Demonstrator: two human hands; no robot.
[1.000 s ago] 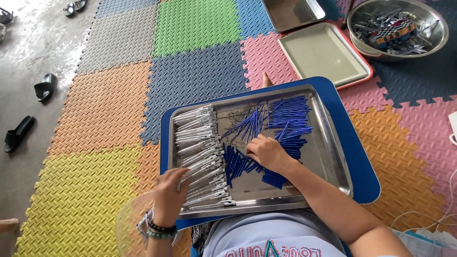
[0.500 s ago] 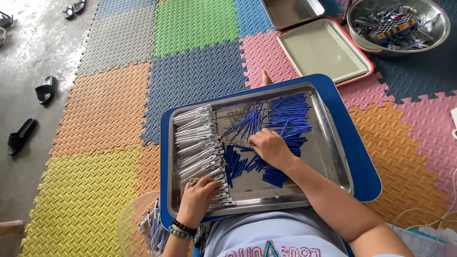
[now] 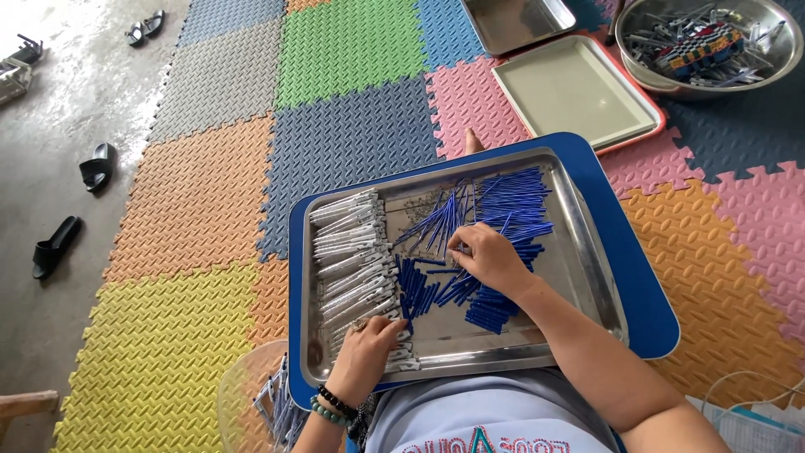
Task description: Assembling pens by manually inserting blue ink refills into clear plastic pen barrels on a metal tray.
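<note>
Blue tubes (image 3: 495,243) under the curled right hand (image 3: 486,258), fingertips pinching one; left hand (image 3: 369,352) loosely closed on silver clips (image 3: 356,260).

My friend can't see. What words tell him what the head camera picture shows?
A person's right hand picks among small blue sticks in a steel tray, while the left hand rests on a row of white pieces. Bright foam mats cover the floor.
</note>
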